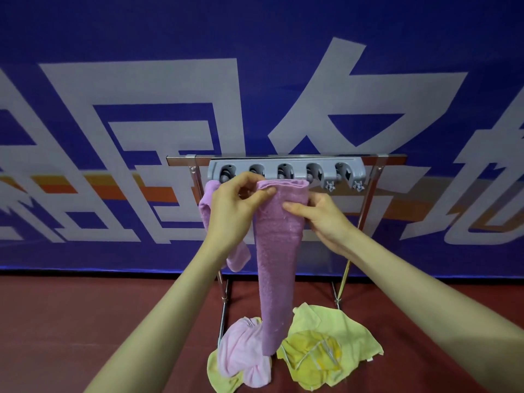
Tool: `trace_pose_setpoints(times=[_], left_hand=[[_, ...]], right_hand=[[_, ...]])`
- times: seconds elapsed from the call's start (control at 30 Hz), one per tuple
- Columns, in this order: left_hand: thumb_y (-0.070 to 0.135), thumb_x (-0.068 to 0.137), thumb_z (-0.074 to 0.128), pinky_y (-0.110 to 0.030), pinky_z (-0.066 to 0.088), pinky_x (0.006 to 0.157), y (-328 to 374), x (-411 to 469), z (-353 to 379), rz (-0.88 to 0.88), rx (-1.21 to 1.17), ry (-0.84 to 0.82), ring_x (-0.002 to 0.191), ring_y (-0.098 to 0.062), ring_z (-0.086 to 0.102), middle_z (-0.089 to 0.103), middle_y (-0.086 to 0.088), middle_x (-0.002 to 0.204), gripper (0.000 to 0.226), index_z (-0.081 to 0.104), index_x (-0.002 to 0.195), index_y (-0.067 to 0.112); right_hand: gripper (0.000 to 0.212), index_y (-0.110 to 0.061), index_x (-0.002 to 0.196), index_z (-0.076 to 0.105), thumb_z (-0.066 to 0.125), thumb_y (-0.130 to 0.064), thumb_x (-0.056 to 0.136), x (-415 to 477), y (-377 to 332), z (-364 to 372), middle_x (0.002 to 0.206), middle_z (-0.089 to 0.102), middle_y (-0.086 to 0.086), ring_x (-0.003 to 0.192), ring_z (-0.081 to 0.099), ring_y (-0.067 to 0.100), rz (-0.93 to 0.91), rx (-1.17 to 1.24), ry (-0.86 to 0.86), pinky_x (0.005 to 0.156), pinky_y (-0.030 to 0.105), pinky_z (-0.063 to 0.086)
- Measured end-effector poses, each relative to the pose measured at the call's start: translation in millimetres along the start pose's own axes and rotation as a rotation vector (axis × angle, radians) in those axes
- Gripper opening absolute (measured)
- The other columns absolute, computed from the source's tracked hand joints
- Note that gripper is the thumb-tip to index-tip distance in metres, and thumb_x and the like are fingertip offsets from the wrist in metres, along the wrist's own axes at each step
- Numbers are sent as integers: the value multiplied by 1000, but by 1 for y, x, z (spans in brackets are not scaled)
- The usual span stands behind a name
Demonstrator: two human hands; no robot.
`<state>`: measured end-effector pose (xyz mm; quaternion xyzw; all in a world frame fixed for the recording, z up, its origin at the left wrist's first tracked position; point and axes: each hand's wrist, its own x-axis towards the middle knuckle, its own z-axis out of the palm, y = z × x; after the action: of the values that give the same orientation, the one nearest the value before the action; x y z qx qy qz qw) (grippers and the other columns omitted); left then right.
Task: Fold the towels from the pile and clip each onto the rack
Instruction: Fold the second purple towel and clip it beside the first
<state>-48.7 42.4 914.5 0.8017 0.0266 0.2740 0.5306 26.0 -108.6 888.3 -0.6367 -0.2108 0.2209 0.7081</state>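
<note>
A long, folded purple towel (pixel 276 251) hangs down in front of the grey clip rack (pixel 286 169), its top edge just under the middle clips. My left hand (pixel 236 207) pinches the towel's upper left corner between thumb and fingers. My right hand (pixel 323 215) grips its upper right side, fingers curled over the cloth. Another purple towel (pixel 208 205) hangs from the leftmost clip, partly hidden behind my left hand. The pile on the floor holds a pink towel (pixel 243 353) and yellow towels (pixel 326 344).
The rack sits on a chrome stand (pixel 365 205) with thin legs reaching the red floor (pixel 85 321). A blue banner with white lettering (pixel 170 109) stands right behind it. Two small hooks hang under the rack's right clips.
</note>
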Motion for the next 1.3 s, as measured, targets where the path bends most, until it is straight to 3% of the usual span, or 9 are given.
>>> trace_pose_setpoints(times=[0.17, 0.27, 0.43, 0.6, 0.7, 0.9, 1.0, 1.1, 1.3], left_hand=[[17, 87, 66, -17, 51, 83, -10, -8, 2, -121, -216, 38, 95, -2, 64, 65, 5, 103, 28, 57, 113, 9], [7, 89, 61, -6, 48, 74, -28, -23, 8, -280, -361, -103, 91, 13, 62, 62, 14, 107, 35, 51, 121, 12], [9, 79, 75, -30, 58, 77, -75, -38, 26, -506, -214, -345, 86, -13, 68, 75, 0, 88, 14, 70, 91, 12], [18, 75, 79, -50, 51, 94, -112, -49, 31, -640, -212, -427, 96, -28, 69, 73, -19, 100, 31, 72, 96, -3], [24, 77, 76, -48, 49, 95, -126, -57, 28, -639, -152, -537, 93, -25, 68, 72, -22, 103, 37, 71, 97, -7], [16, 92, 59, -27, 53, 85, -124, -52, 12, -609, -316, -528, 92, -16, 68, 73, -12, 99, 24, 70, 103, -2], [23, 87, 62, -22, 55, 68, -113, -39, 1, -596, -466, -354, 77, -15, 70, 75, -13, 86, 27, 72, 93, -2], [23, 89, 59, -26, 57, 71, -96, -16, -13, -513, -529, -194, 79, -21, 70, 73, -19, 87, 30, 71, 96, -3], [24, 86, 66, -21, 50, 59, -44, 22, -38, -334, -300, -357, 62, -9, 64, 69, 3, 65, 26, 74, 63, 17]], right_hand=[[21, -11, 102, 68, 58, -1, 86, 1, -13, 4, 94, 73, 5, 86, 70, 16, -67, 144, 46, 76, 29, 58], [17, -7, 98, 66, 55, 1, 88, 5, -31, 8, 90, 70, 5, 80, 70, 15, -100, 224, 53, 73, 30, 59], [11, -5, 92, 63, 53, 0, 90, 19, -60, 17, 82, 69, 4, 73, 70, 15, -112, 311, 83, 67, 28, 59], [12, -4, 88, 62, 52, 1, 91, 30, -91, 15, 74, 69, 3, 66, 70, 14, -170, 352, 186, 64, 28, 59], [10, -3, 87, 62, 54, 2, 90, 37, -103, 3, 72, 70, 4, 66, 70, 15, -202, 410, 294, 61, 29, 58], [10, -3, 87, 63, 56, 3, 89, 45, -104, -19, 78, 73, 8, 72, 72, 20, -241, 512, 402, 62, 33, 58], [13, -5, 94, 61, 54, 4, 89, 46, -90, -27, 94, 70, 9, 85, 70, 20, -241, 365, 466, 70, 33, 58], [26, -11, 104, 54, 52, 7, 86, 46, -69, -33, 110, 61, 9, 106, 61, 25, -176, 61, 569, 82, 37, 56], [45, -10, 120, 53, 49, 13, 82, 37, -29, -29, 107, 55, 1, 113, 53, 24, 11, -308, 488, 90, 34, 48]])
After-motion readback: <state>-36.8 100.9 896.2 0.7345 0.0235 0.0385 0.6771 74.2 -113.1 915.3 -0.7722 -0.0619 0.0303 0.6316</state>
